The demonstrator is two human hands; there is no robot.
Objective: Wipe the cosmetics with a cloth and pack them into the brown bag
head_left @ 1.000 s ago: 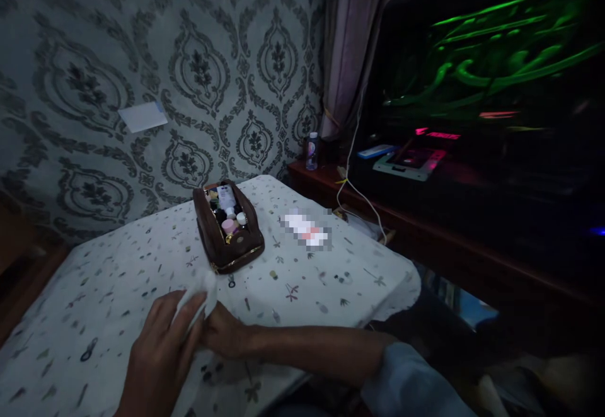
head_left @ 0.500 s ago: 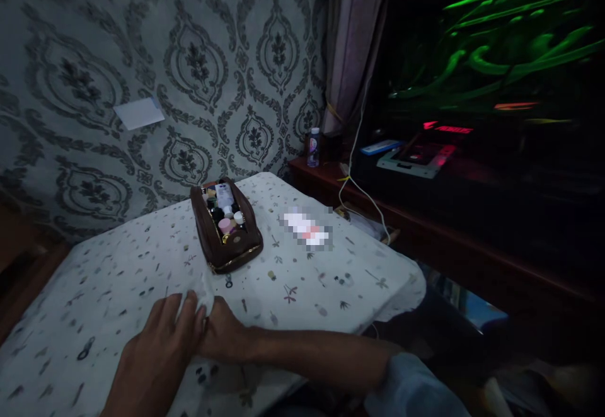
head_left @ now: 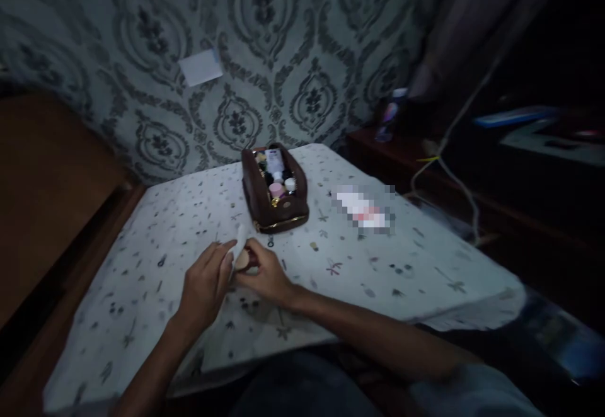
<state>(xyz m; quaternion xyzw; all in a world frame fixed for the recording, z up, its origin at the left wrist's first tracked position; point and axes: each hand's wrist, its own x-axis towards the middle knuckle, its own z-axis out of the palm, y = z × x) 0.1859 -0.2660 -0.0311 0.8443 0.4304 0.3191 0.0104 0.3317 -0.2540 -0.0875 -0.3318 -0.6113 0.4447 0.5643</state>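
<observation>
My left hand [head_left: 204,283] is closed on a thin white cloth or tissue [head_left: 240,240], which stands up between my two hands. Just right of it, my right hand [head_left: 268,272] curls its thumb and fingers round a small round item [head_left: 242,259] with a pale face, partly hidden by the fingers. Beyond my hands, an open brown zip bag [head_left: 278,220] holds several small bottles and jars, among them a pink-lidded one [head_left: 275,190] and a white tube [head_left: 274,164].
The hands are over a table with a patterned white cloth [head_left: 293,316]. A pixelated pinkish-white item [head_left: 362,209] lies right of the bag. Behind are a dark red ledge with a bottle [head_left: 387,116], and a white cord [head_left: 466,187]. A wooden panel [head_left: 51,190] stands at left.
The view has swung left and down, so the table and bag appear further right. My hands have drawn slightly apart, and the round item now shows between my right fingers.
</observation>
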